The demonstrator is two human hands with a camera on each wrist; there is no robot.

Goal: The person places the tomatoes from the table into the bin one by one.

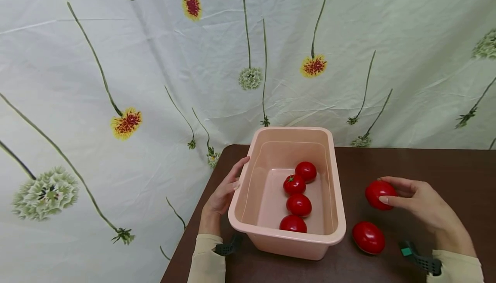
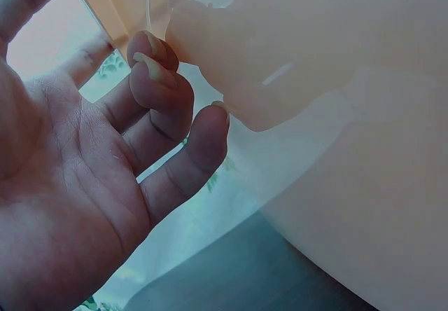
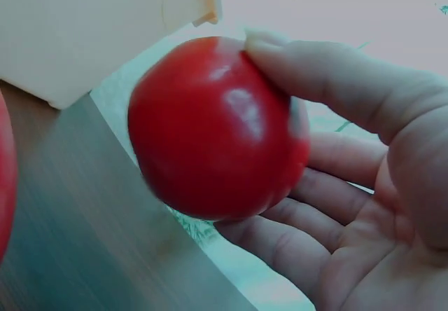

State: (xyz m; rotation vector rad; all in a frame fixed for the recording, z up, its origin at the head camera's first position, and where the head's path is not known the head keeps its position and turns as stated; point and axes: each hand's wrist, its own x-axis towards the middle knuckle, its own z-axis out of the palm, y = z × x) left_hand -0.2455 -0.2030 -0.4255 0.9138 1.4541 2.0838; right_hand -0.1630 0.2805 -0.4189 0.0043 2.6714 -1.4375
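In the head view my right hand (image 1: 420,199) holds a red tomato (image 1: 379,194) above the table, right of a pink plastic tub (image 1: 253,231). The right wrist view has this tomato (image 3: 217,129) between the thumb and the fingers. A second tomato (image 1: 368,237) lies on the table just below, beside the tub. Several tomatoes (image 1: 299,205) rest in a row on the tub's floor, one with a green stem top (image 1: 291,179). My left hand (image 1: 222,194) holds the tub's left rim; in the left wrist view its curled fingers (image 2: 164,97) meet the tub's outer side.
The dark brown table (image 1: 387,162) reaches back to a white cloth (image 1: 279,102) printed with flowers, which hangs behind and to the left. Black straps (image 1: 420,259) circle both wrists.
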